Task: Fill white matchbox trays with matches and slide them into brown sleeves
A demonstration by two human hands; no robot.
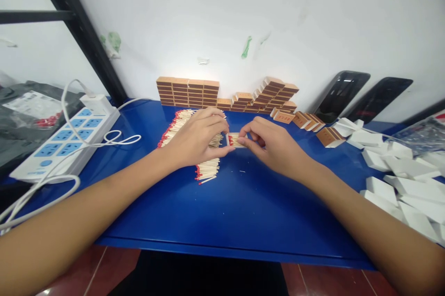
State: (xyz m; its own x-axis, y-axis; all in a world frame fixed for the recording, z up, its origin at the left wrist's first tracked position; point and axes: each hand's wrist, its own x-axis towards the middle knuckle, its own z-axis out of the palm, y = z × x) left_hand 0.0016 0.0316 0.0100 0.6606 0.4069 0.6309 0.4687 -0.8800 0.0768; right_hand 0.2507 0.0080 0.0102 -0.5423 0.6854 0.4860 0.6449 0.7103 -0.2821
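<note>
A small white matchbox tray (228, 140) holding red-tipped matches (233, 140) lies between my hands over the blue table. My left hand (200, 136) grips the tray's left end, thumb on the near side and fingers on the far side. At the tray's right part, the thumb and fingers of my right hand (271, 143) pinch the matches; the fingertips partly cover them. Under and beside my left hand spreads a pile of loose matches (207, 169), red heads mostly to the left, partly hidden by that hand.
Stacked brown matchboxes (187, 92) line the white wall, with more boxes (278, 94) to the right. White empty trays (413, 171) heap up at the right. A power strip (66, 141) with white cables stands left. Two black panels (342, 94) lean against the wall.
</note>
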